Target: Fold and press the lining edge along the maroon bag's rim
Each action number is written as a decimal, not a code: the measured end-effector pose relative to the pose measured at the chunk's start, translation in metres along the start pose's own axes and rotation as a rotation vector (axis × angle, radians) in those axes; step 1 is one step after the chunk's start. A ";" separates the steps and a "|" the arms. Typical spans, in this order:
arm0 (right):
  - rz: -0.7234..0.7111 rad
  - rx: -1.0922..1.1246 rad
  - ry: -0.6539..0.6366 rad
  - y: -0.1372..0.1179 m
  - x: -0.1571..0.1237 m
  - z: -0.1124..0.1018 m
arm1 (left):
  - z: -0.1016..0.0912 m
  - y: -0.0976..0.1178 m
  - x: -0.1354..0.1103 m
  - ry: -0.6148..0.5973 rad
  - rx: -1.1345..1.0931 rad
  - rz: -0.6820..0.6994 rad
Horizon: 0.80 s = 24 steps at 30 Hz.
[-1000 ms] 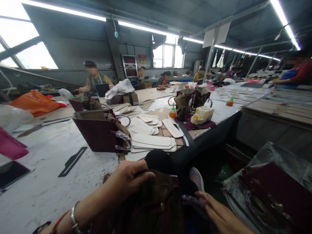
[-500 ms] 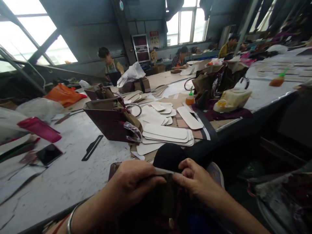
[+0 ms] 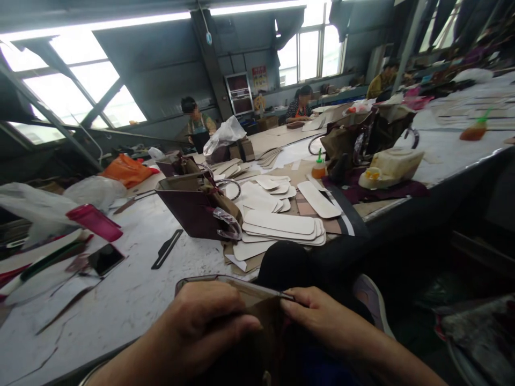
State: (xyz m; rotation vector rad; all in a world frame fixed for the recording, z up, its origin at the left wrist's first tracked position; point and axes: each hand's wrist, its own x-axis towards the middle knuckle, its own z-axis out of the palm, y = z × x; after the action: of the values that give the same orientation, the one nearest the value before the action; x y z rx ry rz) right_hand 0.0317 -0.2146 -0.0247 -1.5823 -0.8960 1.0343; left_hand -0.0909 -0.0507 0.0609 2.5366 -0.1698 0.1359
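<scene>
My left hand (image 3: 205,321) and my right hand (image 3: 322,319) both grip the top rim of a dark brown bag (image 3: 249,292) held low in front of me at the table's near edge. The fingers of each hand are curled and pinched on the rim, left hand at its left and middle, right hand at its right end. The bag's body below the rim is mostly hidden by my hands and forearms. Just beyond the bag lies a stack of white rounded card pieces (image 3: 281,225).
A maroon bag (image 3: 191,206) stands on the white table (image 3: 132,289) ahead. A phone (image 3: 105,259), a pink bottle (image 3: 94,221), a black strip (image 3: 167,248), glue bottles (image 3: 318,168) and an orange bag (image 3: 126,169) lie about. Other people work at the far tables.
My right hand came up from lower right and took hold of the bag's rim beside my left hand. The view tilted down and then shifted slightly left.
</scene>
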 end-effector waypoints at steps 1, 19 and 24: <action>0.000 0.006 0.024 0.003 -0.001 0.000 | -0.001 -0.002 -0.001 -0.023 -0.039 -0.060; 0.073 0.300 0.118 0.023 -0.044 -0.008 | 0.019 -0.040 0.021 -0.184 -0.423 -0.471; 0.117 0.288 0.096 0.035 -0.044 -0.013 | 0.027 -0.053 0.037 -0.283 -0.378 -0.515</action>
State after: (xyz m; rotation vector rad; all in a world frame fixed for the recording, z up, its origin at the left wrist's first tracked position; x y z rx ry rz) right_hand 0.0300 -0.2673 -0.0489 -1.4391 -0.5660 1.1058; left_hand -0.0450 -0.0257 0.0146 2.1297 0.3216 -0.4188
